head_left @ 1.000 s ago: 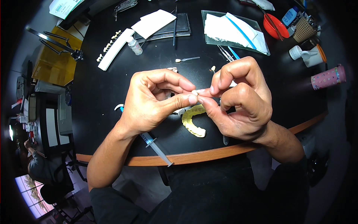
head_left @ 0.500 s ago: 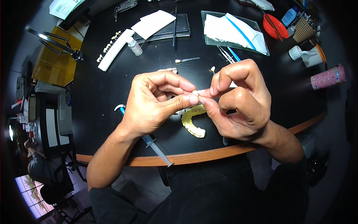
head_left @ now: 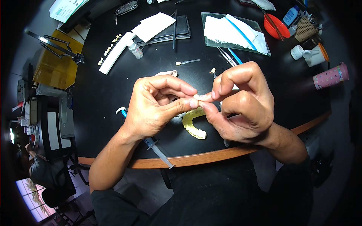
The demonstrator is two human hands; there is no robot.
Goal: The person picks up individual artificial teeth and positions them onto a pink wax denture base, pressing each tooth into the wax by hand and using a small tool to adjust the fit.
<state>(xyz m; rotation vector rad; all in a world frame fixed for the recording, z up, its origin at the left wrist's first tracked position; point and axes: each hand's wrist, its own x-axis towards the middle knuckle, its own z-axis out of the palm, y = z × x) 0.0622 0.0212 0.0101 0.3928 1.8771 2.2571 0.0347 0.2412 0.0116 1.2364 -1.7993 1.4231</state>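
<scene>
Pinch basically unchanged from half a second ago; more of the whitish cast (head_left: 167,73) now shows beyond the left hand (head_left: 151,105). Left thumb and finger grip the small piece (head_left: 196,96), right hand (head_left: 249,109) pinching alongside. Piece off-white, rounded, mostly covered. Yellow arch (head_left: 191,128) below fingertips.

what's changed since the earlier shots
The view shifted slightly, so the bottle and red bowl sit a touch further left in the picture. Nothing was visibly taken hold of or let go: the left hand and right hand still pinch the small pale piece between them. The yellow arch and syringe stayed in place.
</scene>
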